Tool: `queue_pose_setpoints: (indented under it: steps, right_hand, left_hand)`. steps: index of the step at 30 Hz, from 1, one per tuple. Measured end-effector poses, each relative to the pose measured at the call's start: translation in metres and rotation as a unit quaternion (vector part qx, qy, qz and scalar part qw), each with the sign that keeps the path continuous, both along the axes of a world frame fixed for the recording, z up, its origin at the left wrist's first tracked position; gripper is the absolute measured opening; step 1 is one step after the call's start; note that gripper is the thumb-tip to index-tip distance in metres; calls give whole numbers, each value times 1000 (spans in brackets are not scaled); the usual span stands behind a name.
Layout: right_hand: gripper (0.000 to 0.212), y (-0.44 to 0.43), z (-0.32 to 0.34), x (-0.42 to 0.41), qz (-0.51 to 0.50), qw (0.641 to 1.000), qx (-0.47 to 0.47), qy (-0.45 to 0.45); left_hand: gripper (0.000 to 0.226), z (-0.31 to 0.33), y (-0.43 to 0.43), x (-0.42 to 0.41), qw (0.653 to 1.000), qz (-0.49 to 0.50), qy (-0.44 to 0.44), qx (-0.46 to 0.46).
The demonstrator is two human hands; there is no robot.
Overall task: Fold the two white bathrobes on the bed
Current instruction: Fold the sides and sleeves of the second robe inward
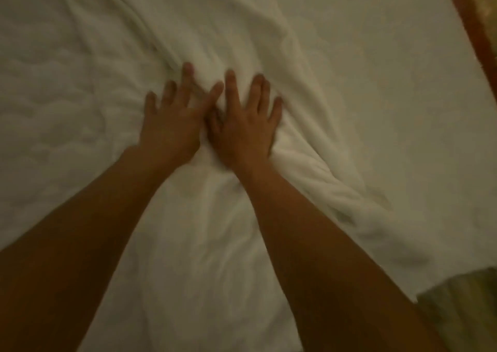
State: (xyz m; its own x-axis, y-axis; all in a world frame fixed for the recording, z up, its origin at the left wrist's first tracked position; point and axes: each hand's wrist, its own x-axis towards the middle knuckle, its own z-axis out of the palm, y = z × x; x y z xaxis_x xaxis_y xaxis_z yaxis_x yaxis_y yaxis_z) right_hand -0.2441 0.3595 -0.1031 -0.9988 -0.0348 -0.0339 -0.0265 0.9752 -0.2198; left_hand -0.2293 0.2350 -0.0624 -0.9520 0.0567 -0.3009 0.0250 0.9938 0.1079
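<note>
A white bathrobe (215, 42) lies spread and wrinkled across the middle of the bed (48, 96), with long creases running from the upper left to the lower right. My left hand (172, 120) and my right hand (244, 126) rest side by side, palms down, on the robe's middle. Fingers of both hands are spread flat on the cloth and hold nothing. Only one robe can be told apart from the bedding; the picture is dim and blurred.
The quilted white bed cover fills the left side. A brown wooden edge (473, 29) runs down the upper right corner. A greenish cloth (462, 306) shows at the lower right by the bed's edge.
</note>
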Motion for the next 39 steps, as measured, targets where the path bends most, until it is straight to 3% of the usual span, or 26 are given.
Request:
queue_pose_setpoints:
  steps: [2, 4, 6, 8, 11, 13, 14, 15, 18, 20, 21, 23, 25, 29, 31, 34, 37, 39]
  right_hand:
    - [72, 20, 20, 4, 81, 995, -37, -44]
    - [77, 67, 44, 22, 155, 982, -36, -96]
    - [76, 134, 69, 58, 161, 978, -2, -129]
    - [74, 197, 87, 92, 132, 975, 12, -179]
    - [60, 255, 104, 131, 106, 969, -17, -225]
    - [51, 268, 113, 162, 144, 977, -28, -156]
    - [51, 267, 117, 182, 182, 974, -42, -131]
    - [55, 261, 119, 204, 224, 966, -65, -116]
    - [61, 242, 105, 249, 298, 940, -119, -120]
    - [40, 239, 103, 245, 161, 956, -210, -123]
    - [28, 241, 108, 240, 57, 943, -288, -156]
    - [21, 245, 129, 225, -103, 860, -445, -227]
    - [19, 256, 147, 212, -176, 813, -504, -232]
    - [18, 273, 149, 211, -119, 869, -439, -195]
    - [18, 283, 148, 208, -99, 896, -399, -165]
    - [19, 297, 144, 205, -54, 934, -330, -126]
    - [24, 299, 142, 210, -6, 957, -280, -73]
    - [23, 289, 137, 220, 60, 960, -269, -39]
  left_hand:
    - [84, 5, 38, 45, 999, 36, 7, 28]
    - [66, 14, 77, 84, 992, 52, 37, 113]
    - [53, 17, 122, 122, 976, 71, 71, 192]
    - [43, 31, 166, 149, 943, 178, 68, 272]
    - [40, 54, 215, 172, 838, 375, -33, 395]
    - [43, 67, 233, 178, 734, 444, -110, 502]
    - [38, 73, 239, 182, 671, 473, -115, 559]
    - [33, 76, 242, 188, 634, 494, -102, 587]
    - [30, 76, 233, 214, 611, 534, -62, 581]
    - [27, 67, 220, 224, 586, 558, -87, 581]
    - [32, 60, 214, 225, 571, 571, -92, 583]
    - [38, 51, 207, 216, 533, 590, -89, 600]
    - [41, 50, 215, 194, 537, 571, -92, 615]
    - [55, 52, 250, 163, 578, 533, -128, 604]
    - [47, 55, 260, 158, 592, 546, -72, 589]
    - [30, 84, 249, 175, 639, 586, 72, 493]
    - [17, 131, 217, 216, 601, 606, 215, 474]
    - [20, 147, 188, 244, 584, 630, 245, 450]
